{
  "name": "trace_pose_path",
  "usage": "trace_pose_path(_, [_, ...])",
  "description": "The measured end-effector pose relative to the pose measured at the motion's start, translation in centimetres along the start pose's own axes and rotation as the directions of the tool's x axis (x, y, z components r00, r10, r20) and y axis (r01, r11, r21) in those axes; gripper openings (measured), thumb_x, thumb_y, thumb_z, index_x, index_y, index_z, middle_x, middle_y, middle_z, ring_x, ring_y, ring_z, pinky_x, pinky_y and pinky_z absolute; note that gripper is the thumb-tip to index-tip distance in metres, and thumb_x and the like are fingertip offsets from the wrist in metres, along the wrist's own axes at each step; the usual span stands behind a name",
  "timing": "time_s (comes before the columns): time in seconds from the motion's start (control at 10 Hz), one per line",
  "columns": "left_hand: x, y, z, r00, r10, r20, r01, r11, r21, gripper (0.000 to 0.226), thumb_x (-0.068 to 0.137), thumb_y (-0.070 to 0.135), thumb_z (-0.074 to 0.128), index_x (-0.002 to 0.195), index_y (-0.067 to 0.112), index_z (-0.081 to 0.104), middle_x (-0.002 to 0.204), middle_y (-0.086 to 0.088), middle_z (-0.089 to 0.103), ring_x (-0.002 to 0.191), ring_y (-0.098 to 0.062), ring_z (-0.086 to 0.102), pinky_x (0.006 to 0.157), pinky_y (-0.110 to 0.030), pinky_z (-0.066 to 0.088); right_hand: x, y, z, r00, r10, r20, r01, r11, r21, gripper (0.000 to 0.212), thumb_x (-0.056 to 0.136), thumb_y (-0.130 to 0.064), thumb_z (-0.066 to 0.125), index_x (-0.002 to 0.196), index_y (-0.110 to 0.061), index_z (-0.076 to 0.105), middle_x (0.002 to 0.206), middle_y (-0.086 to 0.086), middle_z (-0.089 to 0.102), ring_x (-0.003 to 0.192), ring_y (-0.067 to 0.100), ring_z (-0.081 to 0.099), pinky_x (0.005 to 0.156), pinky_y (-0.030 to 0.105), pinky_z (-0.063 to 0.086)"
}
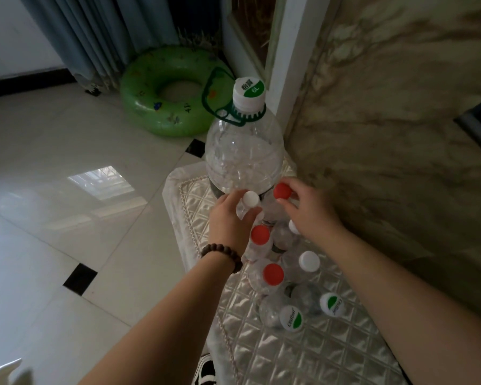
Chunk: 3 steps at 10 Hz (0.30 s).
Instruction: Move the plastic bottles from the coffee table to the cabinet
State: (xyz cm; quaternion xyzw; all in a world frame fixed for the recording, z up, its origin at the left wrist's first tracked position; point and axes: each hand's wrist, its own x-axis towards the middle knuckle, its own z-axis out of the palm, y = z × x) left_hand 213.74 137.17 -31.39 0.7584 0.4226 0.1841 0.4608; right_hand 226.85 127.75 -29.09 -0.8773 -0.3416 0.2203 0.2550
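Head view looks down on two bare forearms reaching over a quilted top. Left hand (231, 215), a beaded bracelet (222, 256) on its wrist, curls its fingers round the neck of a white-capped bottle (247, 205) and holds it just under the cap. Right hand (307, 211) pinches the red-capped bottle (282, 191) at its cap between thumb and fingertips. Both bottles stand upright, right in front of the big jug (245, 157), on the cabinet top, which is covered by a shiny, padded satin cloth (303, 354) with a beaded edge.

Behind the hands stand more small bottles in a loose cluster: two with red caps (260, 234) (273, 274), one with a white cap (309, 261), and two with green-and-white caps (290, 318) (332, 303). All look clear, thin-walled and empty, so I judge them very light, easily dented and quick to tip on the soft, slick cloth. The ribbed neck under the cap is the stiffest place to hold; the smooth body would crumple. The jug is far bulkier, with a green carrying handle (220, 107) at its neck, the sensible grip.

Beyond lie glossy pale floor tiles (67, 190), a green inflatable swim ring (172, 90), blue-grey curtains (75, 31), and a marbled wall (400, 107) on the right
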Motion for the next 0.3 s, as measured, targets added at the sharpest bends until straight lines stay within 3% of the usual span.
trace_pose_path(0.3, [-0.8, 0.6, -1.0, 0.999, 0.009, 0.045, -0.012, 0.997, 0.082, 0.058, 0.087, 0.046, 0.059, 0.14, 0.028, 0.042, 0.141, 0.001, 0.047, 0.129, -0.016, 0.043, 0.101, -0.029, 0.034, -1.0, -0.5, -1.2, 1.0, -0.02, -0.006, 0.02, 1.0, 0.004, 0.057, 0.09, -0.039, 0.056, 0.142, -0.031, 0.033, 0.145, 0.0, 0.044, 0.13, 0.023, 0.044, 0.103, 0.042, 0.042])
